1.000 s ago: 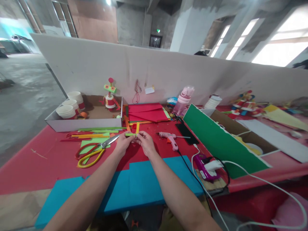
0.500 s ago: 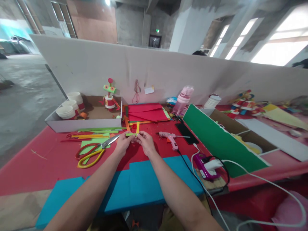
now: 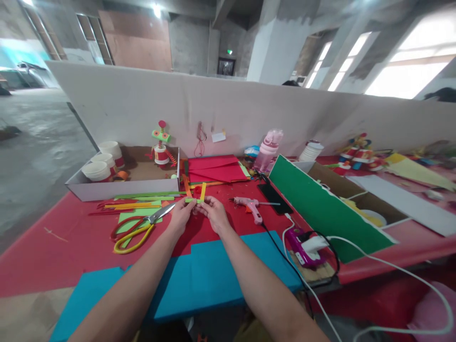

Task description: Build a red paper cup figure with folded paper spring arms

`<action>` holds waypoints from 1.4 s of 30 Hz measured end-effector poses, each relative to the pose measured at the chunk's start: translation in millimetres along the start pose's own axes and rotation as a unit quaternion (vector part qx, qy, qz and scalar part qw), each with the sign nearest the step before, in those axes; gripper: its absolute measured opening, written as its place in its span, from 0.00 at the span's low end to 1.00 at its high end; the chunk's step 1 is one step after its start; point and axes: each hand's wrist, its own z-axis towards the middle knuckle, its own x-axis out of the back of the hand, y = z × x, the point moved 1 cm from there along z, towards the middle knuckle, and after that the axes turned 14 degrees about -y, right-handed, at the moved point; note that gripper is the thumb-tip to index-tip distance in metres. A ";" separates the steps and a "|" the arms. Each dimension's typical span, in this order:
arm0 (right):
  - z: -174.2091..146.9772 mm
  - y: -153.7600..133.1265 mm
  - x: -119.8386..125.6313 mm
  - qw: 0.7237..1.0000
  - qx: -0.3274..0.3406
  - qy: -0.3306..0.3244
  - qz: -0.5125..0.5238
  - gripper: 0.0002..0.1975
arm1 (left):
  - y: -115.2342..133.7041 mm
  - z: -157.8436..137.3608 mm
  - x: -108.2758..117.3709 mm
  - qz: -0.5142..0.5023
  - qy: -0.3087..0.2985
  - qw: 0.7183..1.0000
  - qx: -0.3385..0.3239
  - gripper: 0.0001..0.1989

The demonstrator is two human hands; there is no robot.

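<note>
Between my two hands, just above the red tabletop, are narrow paper strips: a green strip (image 3: 192, 201) lying crosswise and a yellow strip (image 3: 203, 191) standing up from its right end. My left hand (image 3: 181, 216) pinches the green strip near its left end. Fingers of my right hand (image 3: 214, 213) close on the corner where yellow meets green. An orange strip (image 3: 187, 185) slants behind my left fingertips; whether it is held I cannot tell. Left of my hands, scissors (image 3: 149, 220) with red and yellow handles lie over light green paper (image 3: 125, 215).
To the right lie a pink glue gun (image 3: 248, 205), a black phone (image 3: 274, 198) and a purple power strip (image 3: 302, 249) with cables. A paper-cup figure (image 3: 161, 154) stands in a cardboard box (image 3: 124, 187). Blue sheets (image 3: 221, 275) line the front edge; red paper (image 3: 213, 168) lies behind.
The camera view has tilted slightly upward. My hands stay together on the strips, and the yellow strip leans a little more to the right.
</note>
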 end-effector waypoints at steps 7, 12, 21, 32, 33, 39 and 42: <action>0.5 2.8 -0.2 1.000 0.000 -0.018 0.007 0.17 | -6.0 2.1 3.4 0.009 0.004 1.000 -0.020 0.17; 1.4 2.4 -0.4 1.000 -0.002 -0.024 0.015 0.18 | -9.9 4.1 5.6 0.007 0.009 1.000 -0.023 0.17; 3.7 3.2 4.3 0.999 0.003 -0.007 0.033 0.16 | -9.4 3.8 1.9 -0.003 0.016 1.000 -0.023 0.19; 5.2 0.8 5.3 0.999 0.005 -0.011 0.030 0.16 | -7.3 3.0 -0.2 0.005 0.025 0.999 -0.037 0.18; 4.9 0.6 4.9 0.999 0.005 -0.011 0.037 0.17 | -7.5 3.0 -0.1 0.004 0.026 0.999 -0.038 0.18; 3.3 -0.6 3.5 0.998 -0.002 -0.004 0.069 0.14 | -9.4 3.6 0.8 -0.002 0.021 0.999 -0.039 0.17; 3.7 -0.1 3.8 0.998 -0.003 -0.007 0.056 0.14 | -10.1 3.8 1.3 0.004 0.025 0.999 -0.041 0.17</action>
